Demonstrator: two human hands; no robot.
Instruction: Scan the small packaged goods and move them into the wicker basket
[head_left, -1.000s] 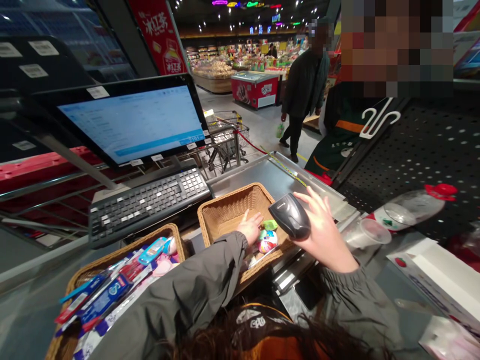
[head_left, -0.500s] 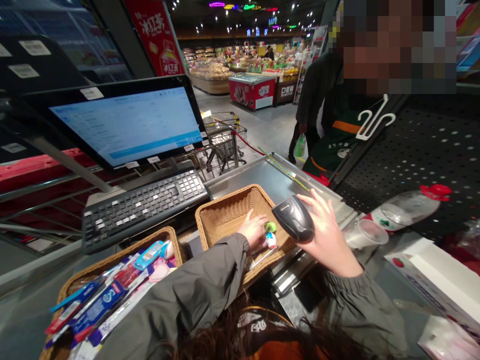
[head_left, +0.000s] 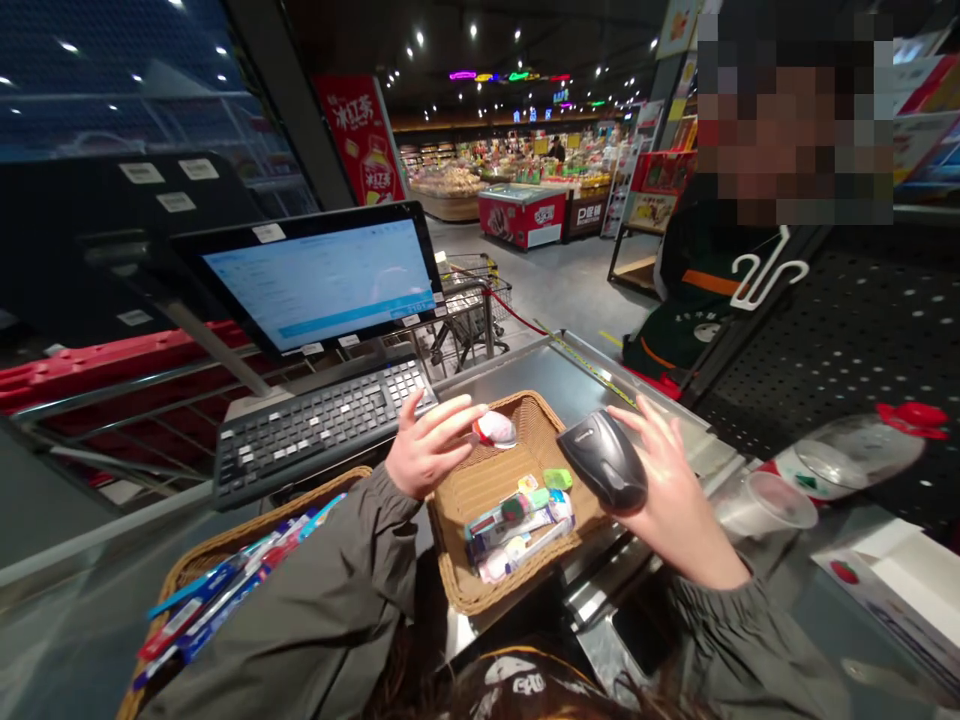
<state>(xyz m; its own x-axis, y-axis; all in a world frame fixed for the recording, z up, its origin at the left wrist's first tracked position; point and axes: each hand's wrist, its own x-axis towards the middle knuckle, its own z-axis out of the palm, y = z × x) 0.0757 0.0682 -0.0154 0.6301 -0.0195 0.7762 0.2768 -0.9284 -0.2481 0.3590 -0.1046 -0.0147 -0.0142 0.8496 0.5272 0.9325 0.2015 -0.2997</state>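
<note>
Left hand (head_left: 429, 445) had moved leftward, fingers spread beside a red-and-white package (head_left: 496, 429); right hand (head_left: 679, 505) gripped a barcode scanner (head_left: 604, 462).

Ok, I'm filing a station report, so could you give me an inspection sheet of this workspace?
Surface: metal counter, bearing a left wicker basket and a right wicker basket.
Job's things: black scanner; red-and-white item; packaged goods in both baskets.
Clutter: clear bottle, plastic cup, open white box.
Hands: right hand grips the scanner; left hand is at the red-and-white item, grip unclear.
Cables: nothing seen.
Surroundings: monitor, keyboard, shopping carts, another person.
</note>
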